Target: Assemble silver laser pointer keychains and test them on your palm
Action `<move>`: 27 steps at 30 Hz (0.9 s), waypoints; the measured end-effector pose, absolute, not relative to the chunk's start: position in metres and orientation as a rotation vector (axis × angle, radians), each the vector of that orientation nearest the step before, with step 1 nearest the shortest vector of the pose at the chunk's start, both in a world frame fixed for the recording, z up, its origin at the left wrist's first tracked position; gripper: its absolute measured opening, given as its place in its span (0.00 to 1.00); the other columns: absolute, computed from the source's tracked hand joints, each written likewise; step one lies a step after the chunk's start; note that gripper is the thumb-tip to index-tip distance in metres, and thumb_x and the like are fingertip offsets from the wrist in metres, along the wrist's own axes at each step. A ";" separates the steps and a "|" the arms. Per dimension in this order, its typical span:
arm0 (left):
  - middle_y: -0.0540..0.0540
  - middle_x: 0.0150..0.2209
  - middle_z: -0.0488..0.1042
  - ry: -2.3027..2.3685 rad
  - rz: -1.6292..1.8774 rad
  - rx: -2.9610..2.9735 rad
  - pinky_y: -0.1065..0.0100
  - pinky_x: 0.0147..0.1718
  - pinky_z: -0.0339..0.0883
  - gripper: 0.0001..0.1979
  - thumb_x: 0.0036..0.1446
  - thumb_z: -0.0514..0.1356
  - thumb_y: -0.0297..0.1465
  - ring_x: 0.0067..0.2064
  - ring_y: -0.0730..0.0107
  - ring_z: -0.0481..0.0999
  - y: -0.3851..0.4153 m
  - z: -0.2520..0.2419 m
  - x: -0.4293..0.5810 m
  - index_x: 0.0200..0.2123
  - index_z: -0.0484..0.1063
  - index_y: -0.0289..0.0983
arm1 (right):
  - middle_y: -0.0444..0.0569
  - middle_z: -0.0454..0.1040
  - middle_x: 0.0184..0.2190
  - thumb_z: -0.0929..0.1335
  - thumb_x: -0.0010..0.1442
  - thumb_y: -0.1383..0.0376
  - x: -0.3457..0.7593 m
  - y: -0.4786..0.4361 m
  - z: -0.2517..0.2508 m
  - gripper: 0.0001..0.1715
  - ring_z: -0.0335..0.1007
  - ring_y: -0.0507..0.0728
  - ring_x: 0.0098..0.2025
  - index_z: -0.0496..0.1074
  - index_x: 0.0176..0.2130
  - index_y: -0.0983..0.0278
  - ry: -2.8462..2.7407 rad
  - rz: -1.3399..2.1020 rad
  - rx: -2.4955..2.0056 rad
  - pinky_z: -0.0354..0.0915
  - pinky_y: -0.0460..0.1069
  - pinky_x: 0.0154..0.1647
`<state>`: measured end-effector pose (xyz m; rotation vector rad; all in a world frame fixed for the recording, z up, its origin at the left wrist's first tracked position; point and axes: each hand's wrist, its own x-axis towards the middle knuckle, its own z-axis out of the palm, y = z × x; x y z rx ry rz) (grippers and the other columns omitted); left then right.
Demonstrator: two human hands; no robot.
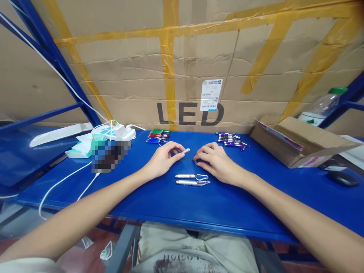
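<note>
A cardboard wall [182, 57] marked "LED" stands beyond both hands, and the blue tabletop [170, 204] runs under them. Far out to the right of the right hand lies an open carton [295, 142], with a bottle [324, 104] behind it and a mouse [342, 178] nearer the person. Out to the left of the left hand sit a power strip [113, 132] and a tissue pack [82, 149].

Just beyond the left hand [163, 159] lies a mixed pile [158, 136] of red, green and blue lights. Just beyond the right hand [214, 161] lies a purple pile [231, 139]. Both piles are well stocked and neither hand touches them.

The left hand is closed on a silver light [185, 151], thumb and fingers pinching its body, with the tip pointing toward the right hand. The right hand rests knuckles up with its fingers curled onto the tabletop. Something small and dark [197, 162] shows at its fingertips, but I cannot tell whether it is gripped.

Between the two hands and a little nearer the person, a silver pair [192, 179] lies side by side, clips to the right, touched by neither hand.

As I judge it, two silver lights look dealt with and one is in hand. Whether the coloured piles are finished or waiting cannot be told.
</note>
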<state>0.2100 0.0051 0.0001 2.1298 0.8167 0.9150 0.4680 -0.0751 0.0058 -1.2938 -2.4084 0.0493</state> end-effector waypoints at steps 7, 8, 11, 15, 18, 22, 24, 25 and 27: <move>0.45 0.44 0.79 0.774 0.893 2.117 0.64 0.42 0.70 0.13 0.66 0.67 0.40 0.38 0.67 0.74 0.003 0.002 0.209 0.47 0.81 0.38 | 0.58 0.77 0.60 0.65 0.77 0.63 0.469 -0.078 0.009 0.18 0.63 0.71 0.60 0.78 0.61 0.58 -2.415 0.083 -1.312 0.65 0.69 0.60; 0.45 0.43 0.79 0.771 0.879 2.110 0.64 0.41 0.70 0.13 0.66 0.67 0.40 0.37 0.68 0.74 0.003 0.002 0.210 0.47 0.81 0.38 | 0.57 0.76 0.63 0.64 0.77 0.63 0.469 -0.078 0.009 0.21 0.63 0.71 0.61 0.76 0.64 0.58 -2.420 0.106 -1.319 0.65 0.69 0.61; 0.46 0.43 0.79 0.767 0.854 2.097 0.66 0.39 0.69 0.13 0.66 0.67 0.40 0.36 0.69 0.73 0.001 0.002 0.210 0.48 0.81 0.38 | 0.56 0.76 0.65 0.63 0.77 0.64 0.467 -0.080 0.010 0.25 0.62 0.72 0.64 0.72 0.69 0.56 -2.434 0.163 -1.333 0.63 0.70 0.62; 0.46 0.42 0.80 0.768 0.846 2.077 0.66 0.38 0.70 0.13 0.65 0.68 0.40 0.36 0.69 0.74 0.001 0.003 0.210 0.48 0.80 0.38 | 0.57 0.79 0.59 0.63 0.77 0.62 0.468 -0.081 0.011 0.23 0.64 0.71 0.61 0.75 0.66 0.56 -2.419 0.171 -1.327 0.64 0.69 0.61; 0.46 0.42 0.80 0.766 0.848 2.074 0.66 0.39 0.71 0.14 0.65 0.68 0.40 0.37 0.68 0.75 0.002 0.003 0.210 0.48 0.80 0.38 | 0.57 0.80 0.58 0.62 0.78 0.61 0.470 -0.081 0.012 0.22 0.65 0.70 0.58 0.77 0.64 0.55 -2.417 0.167 -1.314 0.64 0.68 0.59; 0.46 0.40 0.81 0.773 0.828 2.063 0.66 0.39 0.72 0.14 0.65 0.68 0.40 0.37 0.68 0.76 0.002 0.002 0.210 0.48 0.80 0.38 | 0.57 0.80 0.54 0.61 0.79 0.60 0.472 -0.082 0.013 0.21 0.65 0.69 0.56 0.79 0.61 0.56 -2.433 0.160 -1.308 0.64 0.66 0.57; 0.46 0.40 0.81 0.773 0.807 2.056 0.66 0.39 0.72 0.15 0.64 0.69 0.42 0.38 0.66 0.78 0.002 0.002 0.209 0.48 0.79 0.38 | 0.57 0.80 0.52 0.61 0.79 0.59 0.472 -0.082 0.013 0.20 0.65 0.69 0.54 0.80 0.58 0.56 -2.435 0.158 -1.311 0.64 0.65 0.56; 0.46 0.40 0.82 0.767 0.795 2.050 0.66 0.39 0.72 0.16 0.64 0.69 0.42 0.39 0.66 0.79 0.002 0.002 0.209 0.48 0.79 0.38 | 0.57 0.80 0.51 0.61 0.79 0.58 0.472 -0.082 0.013 0.20 0.65 0.69 0.54 0.80 0.57 0.56 -2.434 0.158 -1.315 0.63 0.64 0.55; 0.45 0.41 0.83 0.746 0.765 2.031 0.65 0.39 0.72 0.17 0.64 0.69 0.44 0.41 0.64 0.81 0.002 0.001 0.209 0.48 0.78 0.38 | 0.57 0.80 0.50 0.61 0.79 0.58 0.471 -0.082 0.013 0.19 0.65 0.69 0.53 0.80 0.54 0.57 -2.437 0.164 -1.323 0.63 0.64 0.54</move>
